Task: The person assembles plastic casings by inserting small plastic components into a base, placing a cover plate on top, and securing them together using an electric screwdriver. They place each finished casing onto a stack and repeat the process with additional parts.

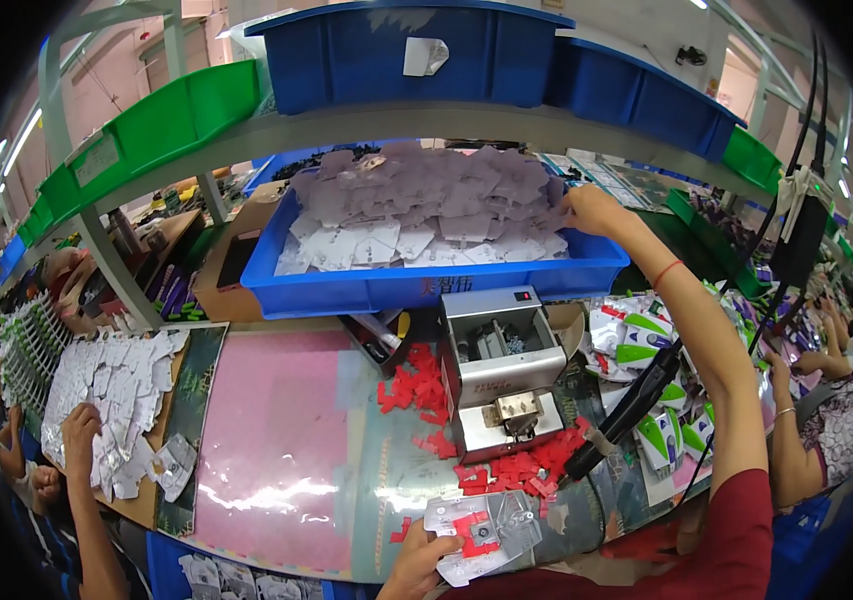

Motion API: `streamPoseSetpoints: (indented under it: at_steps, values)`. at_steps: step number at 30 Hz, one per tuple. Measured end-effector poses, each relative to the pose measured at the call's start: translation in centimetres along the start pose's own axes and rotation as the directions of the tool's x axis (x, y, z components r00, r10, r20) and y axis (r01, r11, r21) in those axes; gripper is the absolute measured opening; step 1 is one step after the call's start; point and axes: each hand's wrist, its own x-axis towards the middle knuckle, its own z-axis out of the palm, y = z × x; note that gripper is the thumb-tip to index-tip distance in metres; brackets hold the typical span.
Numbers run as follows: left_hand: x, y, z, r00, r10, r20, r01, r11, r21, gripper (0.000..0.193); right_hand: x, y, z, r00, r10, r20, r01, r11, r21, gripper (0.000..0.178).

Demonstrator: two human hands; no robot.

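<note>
Low in the view, my left hand (419,565) grips a clear plastic part (512,525) with a red plastic piece (477,534) on its middle. The thumb presses next to the red piece. My right arm stretches forward, and my right hand (592,212) is at the right end of a large blue bin (427,290). A heap of clear plastic parts (427,205) fills that bin. The right fingers are bent in at the heap's edge; what they hold, if anything, is too small to make out.
A metal screw feeder (502,370) stands mid-table, with loose red pieces (522,470) around it. Beside it lean a black electric screwdriver (642,400) and green-white shells (647,345). Co-workers' hands (80,440) show at left and right. Blue bins (412,60) sit on the shelf above.
</note>
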Motion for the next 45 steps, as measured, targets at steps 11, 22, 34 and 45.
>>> streamPoseSetpoints:
  at_steps: [11,22,34,45]
  values:
    - [-0.4,1.1,0.8,0.987,-0.015,-0.158,0.007,0.998,-0.055,0.046,3.0,4.8,6.7,0.978,0.202,-0.056,-0.208,0.895,-0.395,0.043]
    - [0.2,0.3,-0.7,0.993,0.013,-0.116,-0.011,1.0,0.019,0.046,1.3,4.1,4.6,0.959,-0.243,-0.147,0.105,0.784,-0.613,0.016]
    - [-2.2,-0.8,0.1,0.994,0.107,-0.004,-0.106,0.992,0.062,0.036,-4.8,-1.5,-4.0,0.856,-0.267,-0.442,0.17,0.954,-0.247,0.004]
    - [-3.0,0.9,0.8,0.982,0.186,0.013,-0.186,0.977,0.1,0.043,-18.2,-13.0,-7.5,0.954,-0.046,-0.296,0.289,0.394,0.872,0.011]
